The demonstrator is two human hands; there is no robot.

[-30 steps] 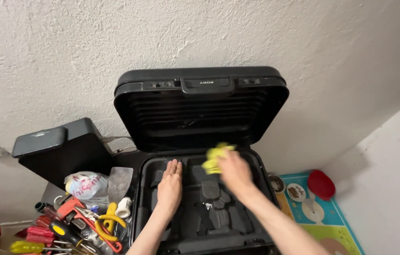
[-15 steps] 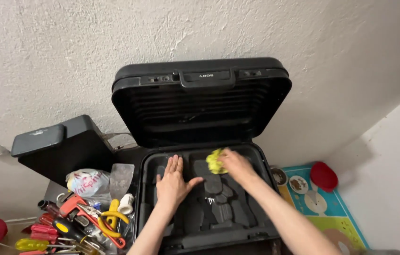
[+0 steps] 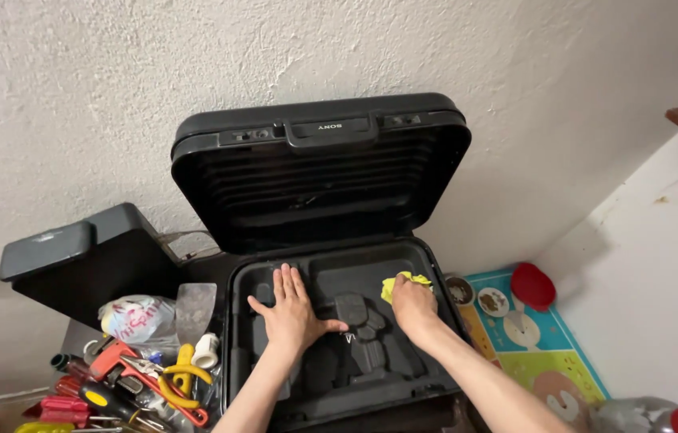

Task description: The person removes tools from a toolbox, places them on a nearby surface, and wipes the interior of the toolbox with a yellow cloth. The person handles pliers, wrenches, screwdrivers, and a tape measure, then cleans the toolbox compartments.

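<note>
We pinch the yellow cloth (image 3: 403, 282) in our right hand (image 3: 413, 309) against the case (image 3: 235, 321) foam's right rear, while our left hand (image 3: 291, 309) lies spread flat just left.

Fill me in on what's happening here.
A person is kneeling over an open black case against the wall. The left hand lies flat on the foam insert; the right hand presses a yellow cloth into its far right corner. Hand tools lie left of the case.
</note>
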